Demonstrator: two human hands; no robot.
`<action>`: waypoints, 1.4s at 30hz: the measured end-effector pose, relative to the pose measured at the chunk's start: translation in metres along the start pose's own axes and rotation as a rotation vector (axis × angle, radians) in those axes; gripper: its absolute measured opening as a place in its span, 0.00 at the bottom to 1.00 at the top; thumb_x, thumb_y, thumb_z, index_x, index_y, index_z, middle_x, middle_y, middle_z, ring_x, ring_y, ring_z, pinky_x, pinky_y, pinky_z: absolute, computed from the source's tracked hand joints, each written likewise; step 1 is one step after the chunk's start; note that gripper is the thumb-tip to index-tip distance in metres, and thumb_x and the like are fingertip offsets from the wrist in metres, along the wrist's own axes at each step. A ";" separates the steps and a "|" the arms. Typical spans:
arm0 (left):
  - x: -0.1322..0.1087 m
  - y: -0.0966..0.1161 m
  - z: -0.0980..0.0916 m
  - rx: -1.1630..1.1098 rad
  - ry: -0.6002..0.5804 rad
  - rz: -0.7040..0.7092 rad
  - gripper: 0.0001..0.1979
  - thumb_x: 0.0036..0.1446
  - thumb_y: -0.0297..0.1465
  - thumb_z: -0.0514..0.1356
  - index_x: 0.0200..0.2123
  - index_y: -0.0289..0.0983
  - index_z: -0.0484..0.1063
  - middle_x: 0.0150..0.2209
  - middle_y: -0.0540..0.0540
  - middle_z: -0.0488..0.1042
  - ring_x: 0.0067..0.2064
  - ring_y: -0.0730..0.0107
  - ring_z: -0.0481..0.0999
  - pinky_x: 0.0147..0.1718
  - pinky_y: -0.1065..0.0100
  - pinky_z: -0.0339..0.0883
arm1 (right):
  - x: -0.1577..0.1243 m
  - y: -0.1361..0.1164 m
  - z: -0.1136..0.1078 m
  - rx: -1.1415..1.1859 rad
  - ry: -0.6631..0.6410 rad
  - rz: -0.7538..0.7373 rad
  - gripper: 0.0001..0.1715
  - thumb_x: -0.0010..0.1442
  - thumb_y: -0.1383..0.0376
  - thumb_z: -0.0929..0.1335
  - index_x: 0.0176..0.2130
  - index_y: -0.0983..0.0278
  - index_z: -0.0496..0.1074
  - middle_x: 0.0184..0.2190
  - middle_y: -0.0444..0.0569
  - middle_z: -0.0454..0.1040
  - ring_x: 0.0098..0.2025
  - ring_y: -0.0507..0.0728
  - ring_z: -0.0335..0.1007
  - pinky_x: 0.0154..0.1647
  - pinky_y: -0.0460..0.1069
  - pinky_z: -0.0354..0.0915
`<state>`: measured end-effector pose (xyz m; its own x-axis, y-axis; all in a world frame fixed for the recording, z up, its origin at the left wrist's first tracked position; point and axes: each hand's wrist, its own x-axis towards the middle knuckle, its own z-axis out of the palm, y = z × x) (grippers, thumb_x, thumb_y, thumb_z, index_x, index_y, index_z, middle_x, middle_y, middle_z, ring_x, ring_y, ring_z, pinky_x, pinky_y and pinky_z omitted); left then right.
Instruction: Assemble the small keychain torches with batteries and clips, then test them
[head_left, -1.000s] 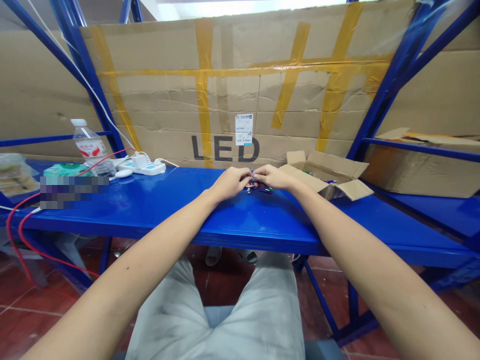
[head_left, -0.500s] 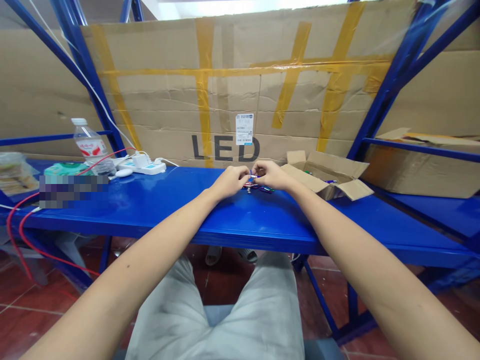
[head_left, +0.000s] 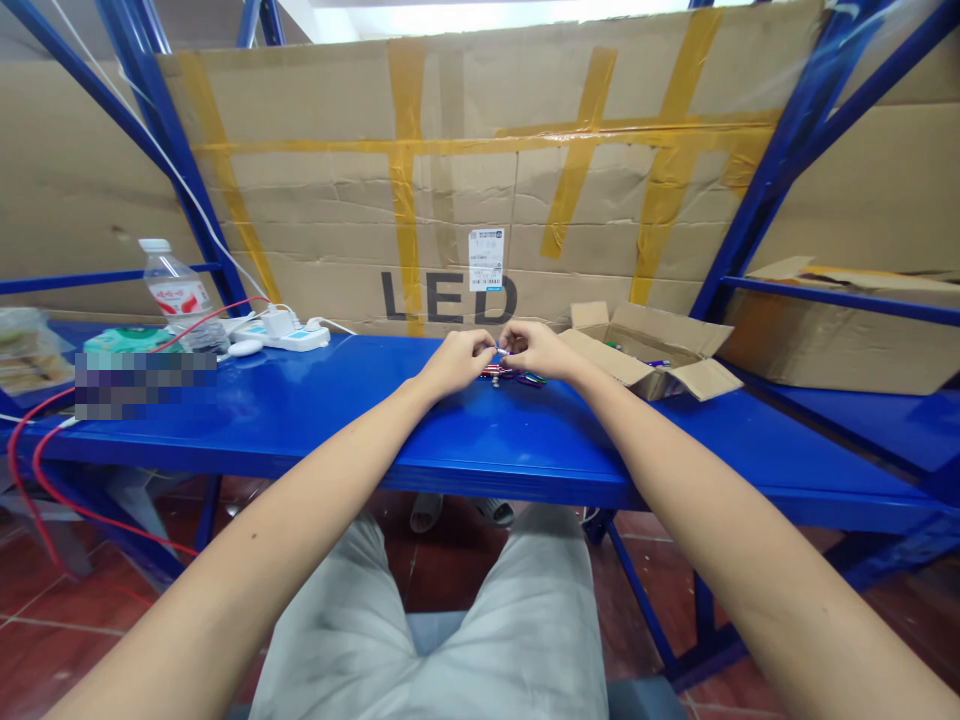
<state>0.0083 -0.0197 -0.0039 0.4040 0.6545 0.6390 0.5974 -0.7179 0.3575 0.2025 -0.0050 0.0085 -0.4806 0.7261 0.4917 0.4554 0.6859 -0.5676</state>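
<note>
My left hand [head_left: 457, 357] and my right hand [head_left: 536, 350] meet above the blue metal shelf [head_left: 375, 410], fingers pinched together on a small metal piece [head_left: 500, 352] held between them. Just below the hands, a little pile of small coloured parts [head_left: 517, 376] in red, purple and green lies on the shelf. What exactly the piece is cannot be made out at this size.
An open cardboard box [head_left: 652, 350] with small items stands right of my hands. At the left are a water bottle [head_left: 176, 295], a white power strip [head_left: 289, 332] with cables, and red wires [head_left: 30, 470]. A taped cardboard sheet marked LED [head_left: 450, 200] closes the back.
Both hands have risen slightly off the pile and drawn closer, with the small piece now pinched between them. Nothing else has moved.
</note>
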 end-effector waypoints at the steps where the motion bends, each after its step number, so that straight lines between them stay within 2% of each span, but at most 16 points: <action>1: 0.000 0.000 0.000 0.003 0.002 -0.003 0.10 0.60 0.31 0.57 0.35 0.35 0.78 0.25 0.48 0.75 0.28 0.70 0.69 0.29 0.68 0.57 | 0.000 -0.001 0.000 0.000 0.004 0.003 0.11 0.41 0.68 0.68 0.31 0.64 0.68 0.27 0.44 0.71 0.30 0.53 0.66 0.31 0.47 0.61; 5: -0.001 0.002 -0.003 0.034 -0.002 0.008 0.12 0.62 0.31 0.55 0.38 0.35 0.79 0.30 0.45 0.79 0.31 0.67 0.73 0.32 0.67 0.61 | -0.001 -0.005 0.001 0.013 0.020 0.030 0.10 0.43 0.67 0.69 0.31 0.65 0.69 0.26 0.44 0.72 0.29 0.53 0.66 0.29 0.47 0.61; 8: -0.004 0.006 -0.005 0.123 -0.024 0.045 0.15 0.63 0.31 0.53 0.45 0.38 0.78 0.35 0.44 0.81 0.34 0.63 0.77 0.35 0.66 0.63 | 0.000 -0.006 0.003 0.043 0.057 0.049 0.08 0.45 0.67 0.70 0.30 0.65 0.69 0.25 0.44 0.72 0.28 0.52 0.67 0.30 0.47 0.63; 11: -0.007 0.010 -0.006 0.253 -0.094 0.083 0.19 0.61 0.31 0.55 0.55 0.40 0.72 0.38 0.43 0.81 0.36 0.58 0.79 0.35 0.64 0.64 | 0.001 -0.007 0.005 0.127 0.088 0.110 0.09 0.46 0.68 0.72 0.30 0.65 0.68 0.24 0.44 0.73 0.27 0.52 0.69 0.29 0.47 0.65; 14: -0.008 0.015 -0.006 0.338 -0.190 0.095 0.27 0.57 0.37 0.60 0.60 0.40 0.65 0.41 0.42 0.81 0.40 0.54 0.80 0.35 0.64 0.65 | 0.001 -0.009 0.006 0.235 0.079 0.231 0.11 0.48 0.67 0.74 0.29 0.64 0.67 0.21 0.44 0.72 0.23 0.53 0.70 0.25 0.47 0.67; 18: -0.008 0.018 -0.005 0.405 -0.239 0.070 0.35 0.52 0.42 0.65 0.61 0.38 0.60 0.44 0.39 0.80 0.43 0.49 0.80 0.35 0.63 0.65 | 0.000 -0.012 0.010 0.378 0.109 0.309 0.18 0.46 0.64 0.78 0.28 0.64 0.67 0.20 0.45 0.72 0.24 0.54 0.72 0.26 0.49 0.71; 21: -0.007 0.019 -0.004 0.430 -0.222 0.061 0.32 0.52 0.43 0.66 0.57 0.38 0.62 0.43 0.38 0.80 0.43 0.49 0.80 0.36 0.63 0.65 | 0.000 -0.014 0.013 0.450 0.102 0.323 0.20 0.44 0.62 0.79 0.26 0.65 0.66 0.20 0.46 0.72 0.24 0.54 0.73 0.27 0.49 0.73; 25: -0.006 0.020 -0.006 0.466 -0.146 0.036 0.28 0.51 0.47 0.66 0.49 0.37 0.65 0.39 0.38 0.80 0.40 0.49 0.80 0.35 0.63 0.64 | 0.001 -0.016 0.005 0.521 0.057 0.359 0.13 0.51 0.63 0.76 0.27 0.66 0.69 0.24 0.51 0.76 0.26 0.54 0.74 0.30 0.49 0.73; 27: -0.005 0.019 -0.007 0.453 -0.089 0.013 0.28 0.49 0.49 0.67 0.46 0.37 0.65 0.35 0.40 0.79 0.38 0.51 0.79 0.34 0.64 0.63 | 0.002 -0.017 -0.006 0.411 0.087 0.391 0.08 0.53 0.65 0.72 0.29 0.66 0.71 0.27 0.53 0.78 0.29 0.55 0.75 0.32 0.49 0.72; 29: -0.004 0.016 -0.007 0.419 -0.033 -0.020 0.27 0.48 0.52 0.67 0.41 0.38 0.65 0.32 0.42 0.78 0.35 0.55 0.78 0.31 0.65 0.61 | 0.001 -0.017 -0.018 0.106 0.135 0.390 0.04 0.52 0.68 0.71 0.27 0.66 0.72 0.25 0.52 0.77 0.28 0.55 0.73 0.29 0.48 0.68; 31: -0.003 0.012 -0.007 0.364 0.011 -0.057 0.27 0.47 0.53 0.67 0.37 0.39 0.65 0.30 0.44 0.77 0.32 0.58 0.77 0.29 0.66 0.59 | -0.002 -0.017 -0.025 -0.221 0.031 0.339 0.04 0.49 0.70 0.71 0.24 0.65 0.73 0.23 0.50 0.76 0.28 0.55 0.71 0.29 0.48 0.64; 33: -0.002 0.007 -0.007 0.276 0.054 -0.090 0.26 0.46 0.53 0.67 0.35 0.40 0.64 0.28 0.46 0.75 0.30 0.62 0.75 0.27 0.66 0.57 | -0.004 -0.015 -0.026 -0.418 -0.106 0.323 0.05 0.47 0.70 0.71 0.21 0.64 0.73 0.21 0.49 0.75 0.27 0.56 0.70 0.27 0.49 0.61; 37: -0.001 -0.001 -0.005 0.090 0.127 -0.129 0.24 0.46 0.50 0.68 0.34 0.40 0.63 0.25 0.51 0.72 0.27 0.67 0.71 0.26 0.67 0.56 | -0.004 -0.008 -0.015 -0.538 -0.257 0.368 0.04 0.44 0.69 0.73 0.21 0.62 0.74 0.23 0.50 0.76 0.26 0.58 0.71 0.27 0.50 0.61; 42: 0.000 -0.004 -0.004 -0.039 0.147 -0.133 0.24 0.46 0.49 0.69 0.32 0.40 0.63 0.23 0.52 0.70 0.25 0.71 0.68 0.26 0.67 0.58 | 0.000 -0.002 -0.007 -0.605 -0.291 0.352 0.06 0.41 0.69 0.75 0.21 0.61 0.73 0.19 0.48 0.74 0.23 0.56 0.69 0.24 0.50 0.61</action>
<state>0.0030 -0.0174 -0.0022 0.2159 0.7047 0.6759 0.6107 -0.6375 0.4697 0.2068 -0.0057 0.0139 -0.3713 0.9224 0.1066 0.9098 0.3843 -0.1566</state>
